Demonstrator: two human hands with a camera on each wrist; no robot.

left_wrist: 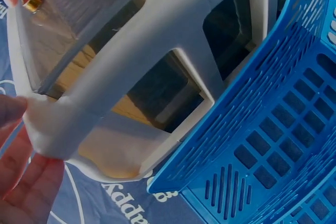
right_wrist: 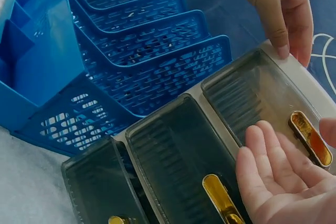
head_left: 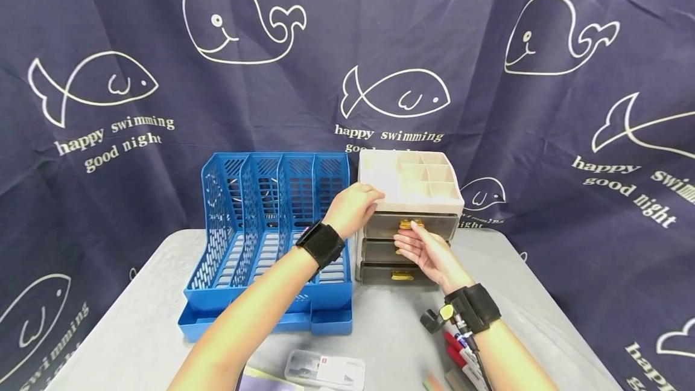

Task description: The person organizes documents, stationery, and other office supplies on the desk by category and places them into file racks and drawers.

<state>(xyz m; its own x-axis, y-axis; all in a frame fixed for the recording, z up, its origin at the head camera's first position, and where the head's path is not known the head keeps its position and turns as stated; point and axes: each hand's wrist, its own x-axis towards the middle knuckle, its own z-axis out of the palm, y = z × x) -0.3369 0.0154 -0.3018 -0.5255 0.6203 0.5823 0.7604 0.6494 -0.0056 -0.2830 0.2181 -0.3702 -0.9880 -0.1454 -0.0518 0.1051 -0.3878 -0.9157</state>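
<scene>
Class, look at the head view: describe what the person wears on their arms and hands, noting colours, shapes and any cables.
Both forearms are bare, with no sleeves. The left hand and right hand wear no gloves. Each wrist carries a wide black fabric strap: left strap, right strap. The right strap has a small black device with a yellow-green part, and a thin dark cable running back along the forearm.

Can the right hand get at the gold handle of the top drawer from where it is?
Probably yes: the right hand lies palm up right at the top drawer's gold handle, nothing between them. The left hand rests on the organizer's top corner, clear of it.
</scene>
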